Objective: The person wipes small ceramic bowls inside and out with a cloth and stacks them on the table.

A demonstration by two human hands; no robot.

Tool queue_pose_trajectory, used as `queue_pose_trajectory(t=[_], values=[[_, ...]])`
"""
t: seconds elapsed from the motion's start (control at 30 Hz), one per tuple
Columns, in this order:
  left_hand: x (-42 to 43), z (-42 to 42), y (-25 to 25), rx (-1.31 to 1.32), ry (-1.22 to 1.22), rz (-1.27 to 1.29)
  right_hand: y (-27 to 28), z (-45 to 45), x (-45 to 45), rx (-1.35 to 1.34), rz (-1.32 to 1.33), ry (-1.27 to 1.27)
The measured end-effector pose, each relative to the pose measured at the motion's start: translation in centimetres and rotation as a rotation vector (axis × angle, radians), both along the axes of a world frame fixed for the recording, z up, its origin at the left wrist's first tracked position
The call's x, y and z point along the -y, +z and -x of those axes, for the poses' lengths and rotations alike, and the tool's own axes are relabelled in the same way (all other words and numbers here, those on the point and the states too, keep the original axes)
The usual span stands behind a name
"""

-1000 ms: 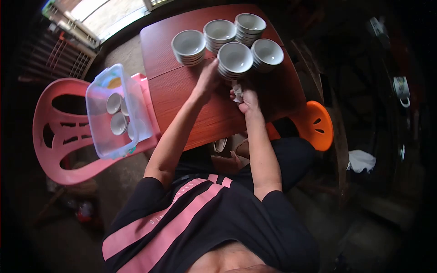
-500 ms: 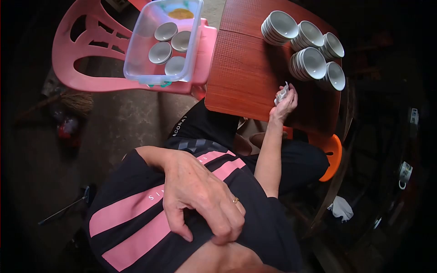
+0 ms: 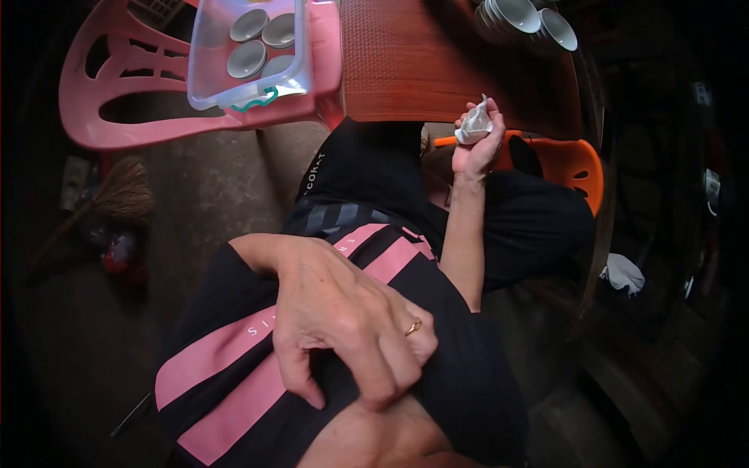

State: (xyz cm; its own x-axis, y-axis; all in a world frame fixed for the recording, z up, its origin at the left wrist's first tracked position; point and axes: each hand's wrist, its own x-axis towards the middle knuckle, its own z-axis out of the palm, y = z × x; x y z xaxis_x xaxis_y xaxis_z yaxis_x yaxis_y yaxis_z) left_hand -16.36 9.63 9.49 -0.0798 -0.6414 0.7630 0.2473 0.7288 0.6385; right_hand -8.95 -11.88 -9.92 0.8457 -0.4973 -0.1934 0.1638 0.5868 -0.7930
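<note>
My left hand (image 3: pixel 351 324) is raised at my chest, fingers curled near the collar of my black and pink shirt, a ring on one finger. Whether it grips the collar or anything else is hidden. My right hand (image 3: pixel 480 140), palm up by the near edge of the red-brown table (image 3: pixel 406 66), is closed around a crumpled white tissue (image 3: pixel 474 125). Beyond it, at the top edge of the view, stand stacks of white bowls (image 3: pixel 516 14). On the left a clear plastic box (image 3: pixel 199 70) holds several white bowls (image 3: pixel 246 58).
The box rests on a pink plastic chair (image 3: pixel 86 117). An orange seat (image 3: pixel 589 168) is at the right below the table. A broom (image 3: pixel 121 195) lies on the floor at the left. A white cloth or bag (image 3: pixel 622 274) is at the lower right.
My left hand has left the bowl stacks and come up to my chest. My right hand, still holding the tissue, has drawn back to the table edge. The view has tilted down.
</note>
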Motion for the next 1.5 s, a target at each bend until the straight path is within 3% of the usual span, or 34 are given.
queue_pose_trajectory(t=[0.3,0.4,0.47,0.5,0.53,0.57,0.6,0.63,0.67,0.8,0.97,1.07,1.13,1.2,1.23,1.37,1.5], values=[[0.2,1.4,0.6,0.152,-0.016,0.015,1.4,0.1,0.8,0.076,-0.013,-0.080],[0.7,1.8,1.0,0.158,0.016,-0.005,2.1,-0.5,0.2,0.081,0.075,0.079],[0.7,1.9,1.4,0.152,0.053,-0.030,1.9,-0.7,-0.1,-0.010,0.367,0.205],[0.7,1.8,1.6,0.147,0.088,-0.038,5.2,0.1,-1.6,-0.161,0.436,0.202],[0.8,1.6,1.7,0.143,0.121,-0.046,2.0,-0.4,-0.7,-0.044,0.455,0.261],[0.8,1.5,1.8,0.154,0.123,-0.046,6.9,0.7,-1.1,-0.242,0.553,0.408],[0.9,1.3,1.8,0.156,0.120,-0.059,2.6,-0.5,-1.2,-0.054,0.634,0.319],[1.0,1.2,1.8,0.156,0.116,-0.070,-1.0,-0.6,0.3,-0.124,0.866,0.319],[1.2,1.0,1.7,0.161,0.114,-0.067,-0.9,0.0,0.3,-0.197,1.097,0.317],[1.4,0.5,1.3,0.128,0.057,-0.096,-0.9,0.8,-0.2,-0.113,1.293,0.245],[0.7,-0.8,0.7,0.135,0.032,-0.065,-2.2,0.5,0.4,-0.050,0.961,0.187],[-1.5,-3.1,0.4,0.120,0.157,-0.134,0.9,1.4,-0.7,-0.044,0.937,0.140],[-3.8,-4.8,-0.2,0.109,0.389,-0.247,2.5,1.9,-1.3,-0.062,1.069,0.140],[-6.1,-5.2,-1.0,0.059,0.783,-0.430,2.7,1.9,-1.7,-0.062,1.147,0.131],[-7.3,-5.6,-1.2,0.053,0.780,-0.424,3.1,2.0,-1.9,-0.079,1.180,0.153],[-11.5,-7.0,-3.7,-0.511,1.038,-0.822,4.4,1.7,-3.0,-0.056,1.372,0.165],[-15.0,-9.1,-7.1,-0.640,1.184,-0.921,3.5,0.4,-3.2,-0.097,1.578,0.291]])
